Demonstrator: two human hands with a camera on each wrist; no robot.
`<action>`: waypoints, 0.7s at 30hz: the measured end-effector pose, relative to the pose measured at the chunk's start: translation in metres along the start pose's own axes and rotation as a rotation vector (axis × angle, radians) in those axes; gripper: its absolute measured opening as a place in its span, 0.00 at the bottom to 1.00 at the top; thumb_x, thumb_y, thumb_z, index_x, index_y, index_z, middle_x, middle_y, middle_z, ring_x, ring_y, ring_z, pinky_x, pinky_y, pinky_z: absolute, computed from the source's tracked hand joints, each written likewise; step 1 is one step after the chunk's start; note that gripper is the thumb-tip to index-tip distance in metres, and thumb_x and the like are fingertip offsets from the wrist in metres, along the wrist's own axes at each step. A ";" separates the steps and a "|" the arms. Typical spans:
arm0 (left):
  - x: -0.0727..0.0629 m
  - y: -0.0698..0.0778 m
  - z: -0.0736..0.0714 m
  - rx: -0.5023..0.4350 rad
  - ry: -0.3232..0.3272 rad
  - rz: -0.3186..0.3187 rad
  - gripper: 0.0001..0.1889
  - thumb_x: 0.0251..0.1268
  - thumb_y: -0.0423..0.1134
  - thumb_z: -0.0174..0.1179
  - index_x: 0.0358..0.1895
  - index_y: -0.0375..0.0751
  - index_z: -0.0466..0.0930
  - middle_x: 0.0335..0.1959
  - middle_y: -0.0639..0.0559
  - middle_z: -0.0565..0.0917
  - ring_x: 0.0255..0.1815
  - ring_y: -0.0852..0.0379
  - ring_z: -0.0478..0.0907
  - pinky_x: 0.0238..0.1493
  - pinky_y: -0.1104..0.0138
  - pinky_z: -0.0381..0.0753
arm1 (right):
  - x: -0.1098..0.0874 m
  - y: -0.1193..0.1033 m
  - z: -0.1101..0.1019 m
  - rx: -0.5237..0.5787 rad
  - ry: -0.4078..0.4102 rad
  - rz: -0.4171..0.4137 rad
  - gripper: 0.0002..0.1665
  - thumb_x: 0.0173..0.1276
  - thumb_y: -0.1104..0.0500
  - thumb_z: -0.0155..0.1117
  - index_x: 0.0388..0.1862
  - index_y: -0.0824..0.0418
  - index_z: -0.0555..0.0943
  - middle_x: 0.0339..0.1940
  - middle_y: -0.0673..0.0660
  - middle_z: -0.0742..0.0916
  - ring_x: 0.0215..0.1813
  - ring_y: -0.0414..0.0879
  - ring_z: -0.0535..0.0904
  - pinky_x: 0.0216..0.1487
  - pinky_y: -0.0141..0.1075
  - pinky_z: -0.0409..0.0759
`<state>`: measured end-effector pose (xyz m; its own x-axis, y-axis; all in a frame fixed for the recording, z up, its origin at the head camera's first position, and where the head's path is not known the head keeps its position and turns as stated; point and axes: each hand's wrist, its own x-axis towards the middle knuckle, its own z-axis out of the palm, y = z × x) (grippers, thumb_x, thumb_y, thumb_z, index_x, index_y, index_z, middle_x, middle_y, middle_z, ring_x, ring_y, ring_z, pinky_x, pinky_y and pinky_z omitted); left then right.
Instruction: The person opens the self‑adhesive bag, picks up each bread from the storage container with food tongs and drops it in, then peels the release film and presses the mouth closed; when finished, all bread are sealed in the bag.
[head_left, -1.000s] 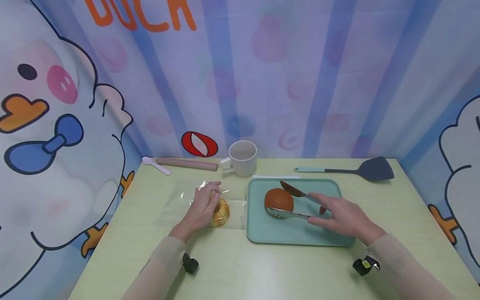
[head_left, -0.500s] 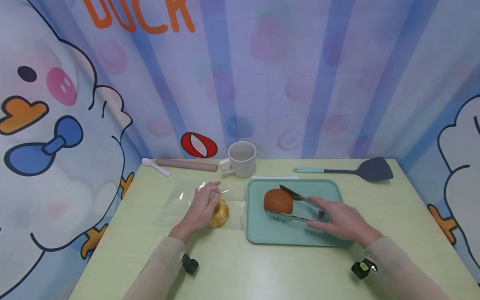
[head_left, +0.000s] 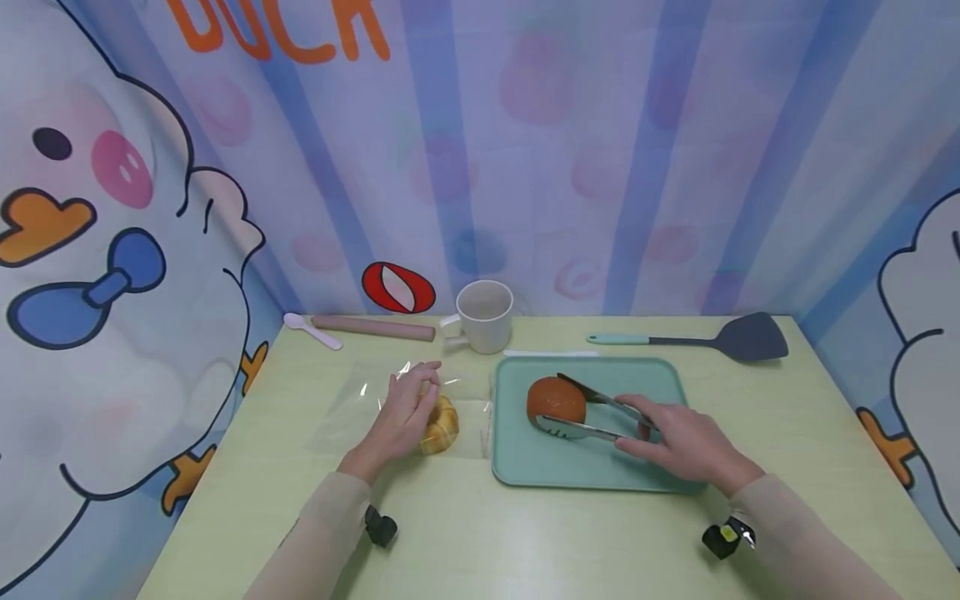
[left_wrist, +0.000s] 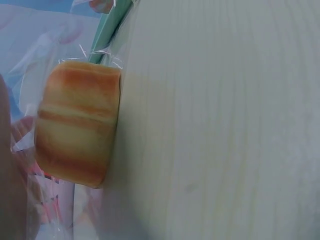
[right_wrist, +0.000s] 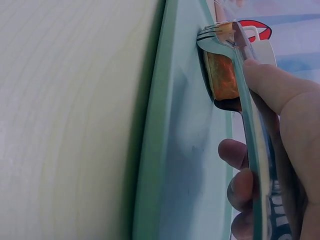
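Note:
My left hand (head_left: 408, 412) rests over a clear plastic bag (head_left: 360, 408) on the left of the table, its fingers loosely bent. Inside the bag lies a golden bread roll (head_left: 441, 427), partly covered by the hand; the left wrist view shows that roll (left_wrist: 77, 125) up close behind the film. My right hand (head_left: 678, 437) grips metal tongs (head_left: 585, 429). Their two ends straddle a brown bun (head_left: 553, 398) on the green tray (head_left: 517, 471). One end (right_wrist: 215, 42) is slotted like a fork and overlaps the near side of the bun.
Behind the bag lie a small spoon (head_left: 315, 332) and a pink rolling pin (head_left: 375, 327). A white mug (head_left: 486, 317) stands at the back middle, with a thin white stick (head_left: 551, 353) near it. A spatula (head_left: 750, 340) lies at the back right.
The tongs' ends spread apart around the bun, then the near end came back in against its side. The bun stays on the tray. My left hand stays in place.

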<state>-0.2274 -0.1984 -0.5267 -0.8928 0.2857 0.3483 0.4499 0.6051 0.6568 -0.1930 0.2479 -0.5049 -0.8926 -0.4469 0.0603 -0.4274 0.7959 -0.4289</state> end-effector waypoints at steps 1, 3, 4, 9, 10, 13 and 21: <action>0.000 0.000 0.000 0.002 0.000 0.000 0.12 0.85 0.42 0.43 0.50 0.39 0.73 0.73 0.38 0.76 0.80 0.30 0.61 0.75 0.23 0.38 | 0.000 0.000 0.000 -0.004 0.005 -0.005 0.39 0.72 0.31 0.65 0.74 0.48 0.74 0.29 0.39 0.79 0.23 0.33 0.68 0.23 0.34 0.67; 0.000 0.001 -0.001 0.003 0.001 0.000 0.12 0.85 0.42 0.43 0.50 0.38 0.73 0.73 0.38 0.75 0.80 0.30 0.61 0.75 0.24 0.38 | 0.001 0.000 0.001 -0.013 0.015 -0.016 0.38 0.72 0.31 0.65 0.74 0.47 0.74 0.28 0.38 0.78 0.23 0.33 0.67 0.23 0.34 0.66; 0.000 0.001 -0.002 0.006 0.001 -0.001 0.13 0.85 0.43 0.43 0.50 0.38 0.73 0.73 0.38 0.75 0.80 0.30 0.61 0.75 0.23 0.39 | 0.001 -0.001 0.002 -0.017 0.018 -0.022 0.37 0.72 0.31 0.65 0.73 0.46 0.74 0.28 0.38 0.77 0.23 0.33 0.67 0.23 0.34 0.66; -0.001 0.000 -0.002 0.014 0.003 -0.005 0.12 0.85 0.43 0.44 0.50 0.38 0.73 0.73 0.39 0.76 0.80 0.30 0.62 0.74 0.23 0.38 | 0.003 -0.005 0.003 -0.038 0.027 -0.051 0.36 0.73 0.31 0.64 0.73 0.45 0.75 0.28 0.36 0.76 0.23 0.32 0.66 0.22 0.34 0.65; -0.001 0.000 -0.003 0.015 0.003 -0.003 0.12 0.85 0.43 0.44 0.50 0.38 0.73 0.73 0.39 0.76 0.80 0.30 0.62 0.74 0.23 0.38 | 0.003 -0.007 0.003 -0.040 0.030 -0.054 0.36 0.73 0.31 0.64 0.73 0.45 0.75 0.28 0.36 0.76 0.23 0.32 0.66 0.22 0.34 0.65; -0.001 -0.001 -0.003 0.018 0.005 0.001 0.12 0.85 0.42 0.44 0.50 0.38 0.73 0.73 0.39 0.76 0.80 0.30 0.62 0.73 0.22 0.38 | 0.006 -0.013 0.002 -0.037 0.040 -0.064 0.37 0.73 0.30 0.63 0.74 0.44 0.75 0.28 0.36 0.76 0.23 0.32 0.66 0.23 0.33 0.65; -0.001 0.000 -0.004 -0.001 0.003 0.016 0.12 0.84 0.41 0.44 0.51 0.37 0.74 0.72 0.38 0.76 0.79 0.29 0.63 0.75 0.24 0.42 | 0.023 -0.032 0.002 -0.036 0.034 -0.109 0.38 0.73 0.29 0.63 0.75 0.44 0.75 0.28 0.35 0.77 0.22 0.32 0.67 0.24 0.32 0.65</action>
<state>-0.2263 -0.2018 -0.5250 -0.8853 0.2932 0.3608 0.4643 0.5997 0.6518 -0.1995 0.2112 -0.4919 -0.8448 -0.5177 0.1353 -0.5262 0.7579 -0.3856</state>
